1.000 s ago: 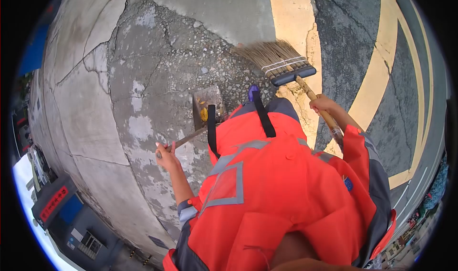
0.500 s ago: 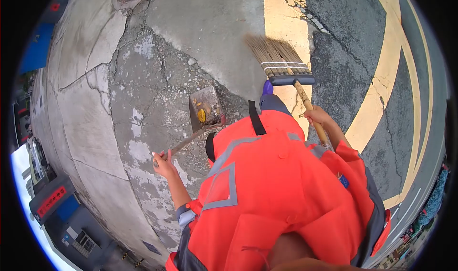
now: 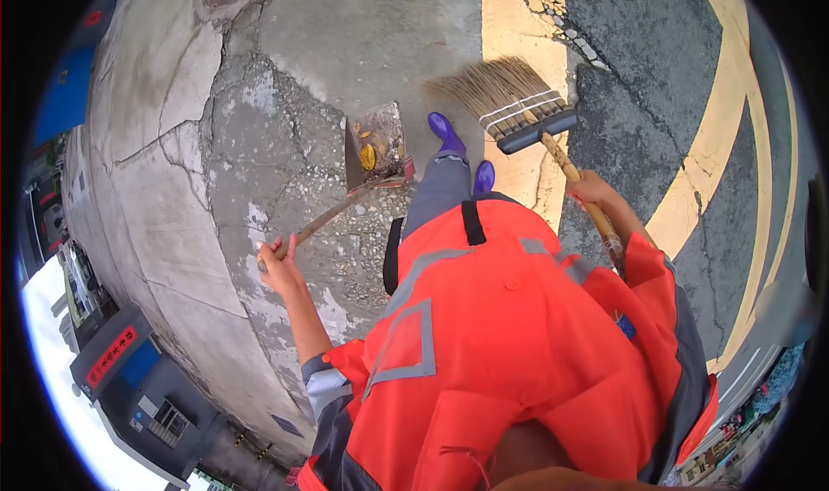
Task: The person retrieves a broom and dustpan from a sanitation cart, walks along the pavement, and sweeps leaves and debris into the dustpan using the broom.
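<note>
My left hand [image 3: 282,268] is closed around the end of the dustpan's long wooden handle. The dustpan [image 3: 376,137], a worn metal scoop, hangs or rests over the broken pavement; I cannot tell if it touches the ground. Inside it lie a yellow leaf [image 3: 368,157] and a few small brown bits. My right hand [image 3: 593,190] grips the bamboo handle of a wide broom [image 3: 518,102]. Its straw bristles fan out toward the upper left, bound with white cord above a dark head. The bristle tips are near the edge of the yellow line.
Cracked concrete with loose gravel [image 3: 319,145] spreads on the left. A wide yellow line [image 3: 522,33] and dark asphalt [image 3: 639,128] lie to the right. My purple boots [image 3: 446,133] stand between dustpan and broom. A building with a red sign [image 3: 112,354] shows at far left.
My left hand has moved left and up with the dustpan handle. The broom has shifted slightly right and tilted. One leg has stepped forward, and both purple boots now show.
</note>
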The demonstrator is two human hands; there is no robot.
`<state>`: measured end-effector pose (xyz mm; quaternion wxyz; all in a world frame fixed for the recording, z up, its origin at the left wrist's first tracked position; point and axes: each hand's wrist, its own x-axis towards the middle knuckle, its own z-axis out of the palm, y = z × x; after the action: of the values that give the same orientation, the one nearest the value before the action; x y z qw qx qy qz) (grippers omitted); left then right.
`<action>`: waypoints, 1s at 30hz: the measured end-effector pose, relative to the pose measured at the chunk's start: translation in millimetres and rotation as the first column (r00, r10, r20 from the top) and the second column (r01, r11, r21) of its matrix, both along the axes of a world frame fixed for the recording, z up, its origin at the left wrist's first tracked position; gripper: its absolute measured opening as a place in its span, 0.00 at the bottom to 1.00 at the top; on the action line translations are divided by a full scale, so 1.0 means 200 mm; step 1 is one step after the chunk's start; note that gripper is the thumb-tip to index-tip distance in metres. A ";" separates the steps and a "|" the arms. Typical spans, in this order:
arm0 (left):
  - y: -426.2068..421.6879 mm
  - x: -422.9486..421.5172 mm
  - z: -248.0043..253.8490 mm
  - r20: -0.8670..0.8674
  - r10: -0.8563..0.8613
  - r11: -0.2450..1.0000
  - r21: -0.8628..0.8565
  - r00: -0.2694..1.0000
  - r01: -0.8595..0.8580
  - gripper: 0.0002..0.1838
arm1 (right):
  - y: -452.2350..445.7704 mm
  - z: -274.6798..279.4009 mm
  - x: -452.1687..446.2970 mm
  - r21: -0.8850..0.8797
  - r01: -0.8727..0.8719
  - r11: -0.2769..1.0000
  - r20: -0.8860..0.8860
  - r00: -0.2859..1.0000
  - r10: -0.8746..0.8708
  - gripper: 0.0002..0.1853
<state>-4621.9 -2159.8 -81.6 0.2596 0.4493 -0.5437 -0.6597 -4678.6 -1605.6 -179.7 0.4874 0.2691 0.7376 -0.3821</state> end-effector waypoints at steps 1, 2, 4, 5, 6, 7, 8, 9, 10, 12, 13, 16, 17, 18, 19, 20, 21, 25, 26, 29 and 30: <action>0.02 -0.08 -0.01 -0.004 -0.037 0.999 0.004 0.999 0.037 0.13 | 0.02 0.02 -0.07 0.046 -0.027 0.999 -0.037 0.999 0.028 0.06; 0.04 -0.16 -0.04 -0.013 -0.072 0.997 0.008 0.997 0.072 0.13 | 0.03 0.04 -0.13 0.032 0.023 0.999 -0.051 0.998 -0.022 0.06; 0.06 -0.30 -0.14 -0.037 -0.124 0.992 0.023 0.992 0.125 0.13 | 0.05 0.00 -0.23 0.027 0.029 0.999 -0.060 0.998 -0.027 0.06; 0.07 -0.38 -0.18 -0.060 -0.183 0.982 0.026 0.981 0.185 0.13 | 0.05 0.01 -0.29 0.012 0.042 0.999 -0.067 0.997 -0.041 0.06; 0.10 -0.46 -0.23 -0.045 -0.222 0.975 -0.010 0.974 0.222 0.13 | 0.05 0.03 -0.34 0.012 0.074 0.997 -0.090 0.993 -0.072 0.06; 0.13 -0.54 -0.27 -0.053 -0.213 0.977 0.005 0.976 0.213 0.13 | 0.05 0.07 -0.38 0.027 0.065 0.998 -0.097 0.993 -0.062 0.06; 0.17 -0.61 -0.30 -0.026 -0.245 0.970 0.001 0.969 0.245 0.13 | 0.04 0.10 -0.42 0.018 0.087 0.996 -0.084 0.993 -0.085 0.05; 0.21 -0.68 -0.34 0.009 -0.274 0.962 0.000 0.962 0.274 0.13 | 0.04 0.13 -0.45 0.010 0.106 0.994 -0.063 0.992 -0.105 0.06; 0.24 -0.75 -0.36 0.021 -0.306 0.952 0.000 0.952 0.306 0.14 | 0.04 0.17 -0.48 0.016 0.097 0.995 -0.040 0.995 -0.097 0.06; 0.27 -0.87 -0.43 0.031 -0.329 0.944 0.000 0.944 0.329 0.14 | 0.03 0.22 -0.54 -0.006 0.122 0.993 -0.019 0.992 -0.122 0.06; 0.27 -0.93 -0.46 0.039 -0.366 0.930 -0.018 0.930 0.367 0.14 | 0.02 0.23 -0.58 -0.046 0.163 0.986 -0.001 0.987 -0.163 0.05; 0.27 -1.13 -0.49 0.052 -0.383 0.923 0.007 0.922 0.384 0.14 | -0.04 0.26 -0.70 -0.047 0.212 0.976 0.035 0.977 -0.211 0.05; 0.27 -1.18 -0.50 0.061 -0.414 0.910 0.010 0.908 0.414 0.14 | -0.05 0.27 -0.72 -0.043 0.266 0.963 0.053 0.963 -0.264 0.05; 0.28 -1.24 -0.50 0.060 -0.430 0.903 0.015 0.901 0.430 0.14 | -0.04 0.26 -0.75 -0.036 0.262 0.964 0.066 0.964 -0.259 0.05; 0.28 -1.29 -0.51 0.069 -0.426 0.905 0.020 0.902 0.426 0.14 | -0.03 0.24 -0.78 -0.066 0.309 0.949 0.076 0.950 -0.304 0.05; 0.29 -1.34 -0.52 0.079 -0.439 0.898 0.014 0.895 0.440 0.14 | -0.02 0.21 -0.82 -0.096 0.358 0.929 0.088 0.933 -0.350 0.05; 0.32 -1.38 -0.53 0.089 -0.452 0.891 0.005 0.888 0.453 0.15 | 0.00 0.18 -0.85 -0.095 0.356 0.930 0.099 0.933 -0.347 0.05; 0.36 -1.54 -0.61 0.110 -0.520 0.846 -0.070 0.847 0.529 0.17 | 0.03 0.07 -1.04 -0.123 0.371 0.921 0.103 0.927 -0.360 0.06; 0.38 -1.58 -0.62 0.119 -0.512 0.851 -0.062 0.851 0.521 0.17 | 0.04 0.06 -1.06 -0.121 0.339 0.933 0.104 0.939 -0.328 0.07; 0.44 -1.70 -0.65 0.190 -0.495 0.847 -0.110 0.848 0.520 0.18 | 0.04 0.06 -1.12 -0.026 0.146 0.989 0.128 0.982 -0.142 0.08; 0.45 -1.73 -0.66 0.187 -0.481 0.857 -0.104 0.857 0.504 0.18 | 0.03 0.10 -1.13 -0.028 0.070 0.997 0.152 0.986 -0.065 0.06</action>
<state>-4967.8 -2069.3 -214.4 0.0719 0.3237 -0.7069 -0.6247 -4904.0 -1598.7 -160.3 0.5332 0.3139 0.6826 -0.3888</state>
